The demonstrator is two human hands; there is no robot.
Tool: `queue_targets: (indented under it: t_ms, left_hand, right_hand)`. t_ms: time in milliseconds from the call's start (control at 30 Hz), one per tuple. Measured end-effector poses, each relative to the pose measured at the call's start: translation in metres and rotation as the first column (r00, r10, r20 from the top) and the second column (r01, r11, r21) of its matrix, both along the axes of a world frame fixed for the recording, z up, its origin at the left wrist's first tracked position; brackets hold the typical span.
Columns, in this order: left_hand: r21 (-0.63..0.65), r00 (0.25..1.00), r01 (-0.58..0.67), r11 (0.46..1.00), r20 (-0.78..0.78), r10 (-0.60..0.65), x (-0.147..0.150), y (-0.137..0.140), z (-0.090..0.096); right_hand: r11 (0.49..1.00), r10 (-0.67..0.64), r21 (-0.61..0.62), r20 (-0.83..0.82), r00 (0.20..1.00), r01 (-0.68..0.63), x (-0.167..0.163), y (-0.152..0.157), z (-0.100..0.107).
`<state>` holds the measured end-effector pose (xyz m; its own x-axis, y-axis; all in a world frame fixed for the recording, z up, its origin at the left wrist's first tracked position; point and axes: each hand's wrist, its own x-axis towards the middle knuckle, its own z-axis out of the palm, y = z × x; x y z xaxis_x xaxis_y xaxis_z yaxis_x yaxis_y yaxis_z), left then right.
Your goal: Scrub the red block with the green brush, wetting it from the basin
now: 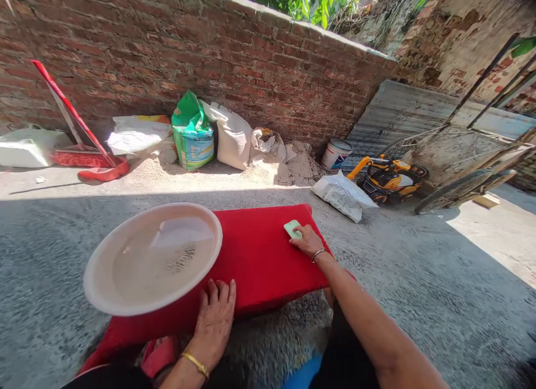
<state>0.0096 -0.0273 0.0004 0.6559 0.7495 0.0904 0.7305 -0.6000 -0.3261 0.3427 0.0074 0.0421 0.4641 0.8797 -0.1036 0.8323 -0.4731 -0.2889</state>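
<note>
A red cloth (259,244) lies spread over a low, flat surface in front of me. My right hand (309,241) grips a pale green flat block (292,227) with rounded corners, which rests on the far right part of the cloth. The fingers partly cover it, so its exact kind is unclear. Near the front edge, my left hand (215,316) lies palm down on the cloth, fingers stretched and slightly apart, with nothing held. Just beyond it, a wide pale basin (98,283) of cloudy water stands on the left part of the cloth.
Along the brick wall (268,71) stand a red dustpan (104,168), a green bag (192,135), a whitish sack (232,135) and a paint bucket (336,154). Right of these are a white sack (343,195), a yellow toy excavator (391,177) and a wheeled cart (464,182).
</note>
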Motion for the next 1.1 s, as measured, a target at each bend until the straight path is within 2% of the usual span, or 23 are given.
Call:
queue_targets:
  t_ms: [67, 167, 233, 300, 400, 500, 633, 700, 767, 833, 933, 1033, 1100]
  left_hand:
    - [0.009, 1.0, 0.0, 1.0, 0.021, 0.0, 0.001, -0.001, 0.0]
    - [0.009, 0.997, -0.014, 1.0, 0.076, 0.014, 0.003, -0.002, 0.0]
    - [0.0, 0.993, -0.031, 1.0, 0.117, 0.031, 0.006, -0.003, 0.0]
    - [-0.002, 0.989, -0.05, 0.999, 0.14, 0.05, 0.009, -0.004, -0.001]
    - [0.025, 0.989, -0.079, 0.997, 0.124, 0.075, 0.013, -0.005, -0.004]
    - [0.061, 0.992, -0.082, 0.995, 0.098, 0.076, 0.014, -0.005, -0.009]
    - [0.063, 0.994, -0.055, 0.997, 0.1, 0.048, 0.007, -0.002, -0.016]
    - [0.046, 0.994, -0.033, 0.998, 0.105, 0.028, 0.002, 0.0, -0.018]
    - [0.025, 0.994, -0.017, 1.0, 0.109, 0.014, -0.001, 0.001, -0.019]
    - [0.008, 0.993, -0.011, 1.0, 0.115, 0.01, -0.001, 0.001, -0.02]
    - [0.007, 0.993, -0.032, 0.999, 0.117, 0.031, 0.003, -0.001, -0.018]
    - [0.016, 0.993, -0.07, 0.997, 0.092, 0.068, 0.01, -0.001, -0.013]
    - [0.022, 0.995, -0.081, 0.996, 0.054, 0.08, 0.014, -0.001, -0.007]
  right_hand:
    - [0.99, -0.136, -0.023, 0.024, 0.99, 0.137, 0.046, -0.024, 0.002]
    - [0.938, -0.331, -0.064, 0.114, 0.937, 0.34, 0.094, -0.054, 0.004]
    - [0.912, -0.395, -0.049, 0.161, 0.904, 0.408, 0.105, -0.06, 0.004]
    - [0.926, -0.37, -0.017, 0.146, 0.917, 0.376, 0.096, -0.051, 0.005]
    - [0.978, -0.206, 0.047, 0.072, 0.976, 0.203, 0.047, -0.016, 0.007]
    - [0.995, -0.018, 0.095, 0.006, 1.0, 0.017, -0.03, 0.029, 0.01]
    - [0.981, 0.18, 0.077, -0.036, 0.983, -0.176, -0.126, 0.075, 0.01]
    - [0.963, 0.263, 0.076, -0.029, 0.964, -0.26, -0.155, 0.087, 0.006]
    - [0.945, 0.32, 0.081, -0.011, 0.947, -0.318, -0.163, 0.092, 0.0]
    - [0.944, 0.325, 0.063, 0.0, 0.946, -0.324, -0.149, 0.091, -0.004]
    - [0.97, 0.241, 0.015, 0.017, 0.97, -0.241, -0.091, 0.077, -0.005]
    - [0.999, 0.041, -0.027, 0.045, 0.998, -0.04, -0.008, 0.046, 0.0]
    - [0.987, -0.146, -0.052, 0.083, 0.986, 0.151, 0.045, 0.016, 0.004]
